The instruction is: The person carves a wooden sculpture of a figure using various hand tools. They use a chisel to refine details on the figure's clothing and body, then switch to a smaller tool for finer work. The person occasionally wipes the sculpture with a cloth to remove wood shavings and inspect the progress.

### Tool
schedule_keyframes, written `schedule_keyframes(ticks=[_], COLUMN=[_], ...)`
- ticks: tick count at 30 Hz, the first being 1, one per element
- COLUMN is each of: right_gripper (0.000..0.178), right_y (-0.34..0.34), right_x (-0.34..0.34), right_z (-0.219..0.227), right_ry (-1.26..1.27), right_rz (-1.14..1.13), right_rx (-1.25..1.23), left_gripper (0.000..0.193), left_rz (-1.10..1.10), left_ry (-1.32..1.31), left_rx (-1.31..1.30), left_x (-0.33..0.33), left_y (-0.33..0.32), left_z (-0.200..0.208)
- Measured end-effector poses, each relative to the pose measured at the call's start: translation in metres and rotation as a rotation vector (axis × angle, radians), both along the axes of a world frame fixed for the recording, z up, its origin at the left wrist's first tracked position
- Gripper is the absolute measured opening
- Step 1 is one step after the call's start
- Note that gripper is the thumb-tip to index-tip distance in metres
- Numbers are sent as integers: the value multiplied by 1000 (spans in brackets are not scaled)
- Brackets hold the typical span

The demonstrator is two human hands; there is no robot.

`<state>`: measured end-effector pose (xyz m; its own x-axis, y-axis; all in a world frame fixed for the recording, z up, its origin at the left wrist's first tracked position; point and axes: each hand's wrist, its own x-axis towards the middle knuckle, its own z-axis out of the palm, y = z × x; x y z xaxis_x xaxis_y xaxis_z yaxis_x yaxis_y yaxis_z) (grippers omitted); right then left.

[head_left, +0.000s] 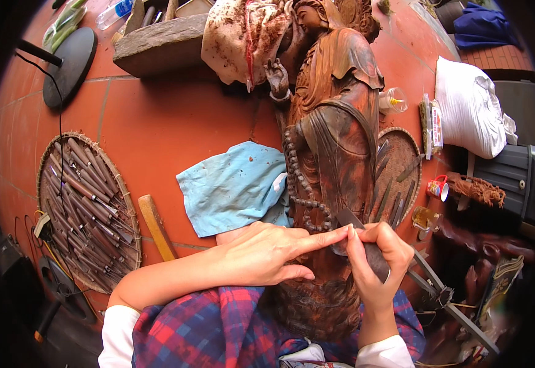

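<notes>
A carved dark-brown wooden statue [341,129] of a robed figure with a bead string lies lengthwise before me, its base near my lap. My right hand [381,257] is closed around a flat dark bar [374,262], which looks like a file or scraper. The bar slants over the lower robe. My left hand [273,250] reaches across from the left, index finger stretched out, its tip meeting the right thumb by the bar. The left thumb stands apart and the other fingers curl loosely. A light-blue cloth [233,187] lies just beyond my left hand.
At left, a round woven tray [135,221] holds many carving tools beside a wooden mallet [156,227]. Another tool tray [416,144] sits right of the statue. A stained cloth bundle [233,43] is by its head. A red-handled mug [438,188] and white sack [470,107] stand right.
</notes>
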<state>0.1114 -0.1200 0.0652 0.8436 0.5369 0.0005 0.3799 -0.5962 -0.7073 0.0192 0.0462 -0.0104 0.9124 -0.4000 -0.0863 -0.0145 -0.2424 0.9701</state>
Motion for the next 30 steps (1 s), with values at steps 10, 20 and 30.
schedule_keyframes(ticks=[10,20,30], right_gripper=[11,20,15], right_y=[6,-50,-84], right_x=[10,-9,24], right_z=[-16,17,3], right_ry=[131,339,465], right_rz=[-103,-217,36], right_rx=[146,514,586], left_gripper=[83,68,44], left_rz=[147,-45,-6], left_ry=[-87,-4,172], left_rx=[63,-71,-107], left_x=[10,-15,-44], left_y=[11,14,7], left_z=[5,5,-18])
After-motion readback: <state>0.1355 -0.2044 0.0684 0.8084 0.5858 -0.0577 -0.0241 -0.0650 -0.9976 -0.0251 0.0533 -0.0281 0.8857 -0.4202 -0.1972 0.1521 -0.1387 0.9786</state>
